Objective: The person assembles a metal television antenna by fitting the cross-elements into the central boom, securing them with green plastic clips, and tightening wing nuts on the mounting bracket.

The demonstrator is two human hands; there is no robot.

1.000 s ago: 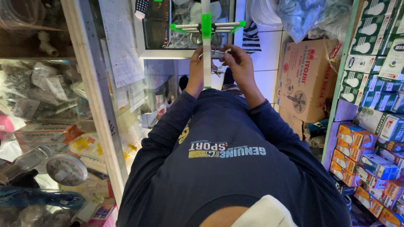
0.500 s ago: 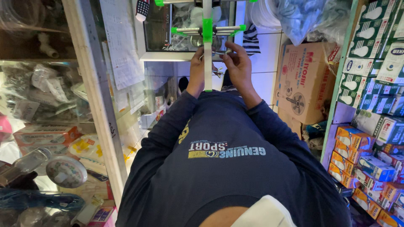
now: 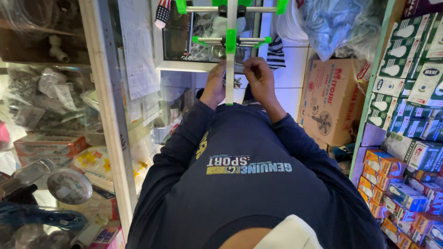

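Head view: cardboard box (image 3: pixel 330 99) beside right hand (image 3: pixel 260 80)

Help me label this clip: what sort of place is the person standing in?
Probably a small hardware or electrical shop. Shelves of boxed light bulbs line one side, a glass display case holds bagged fittings, and a cardboard fan carton stands on the floor.

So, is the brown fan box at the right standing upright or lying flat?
Upright, slightly tilted. The brown box stands on the floor by the shelf, its printed face toward the camera. The flaps are hidden, so open or shut cannot be told.
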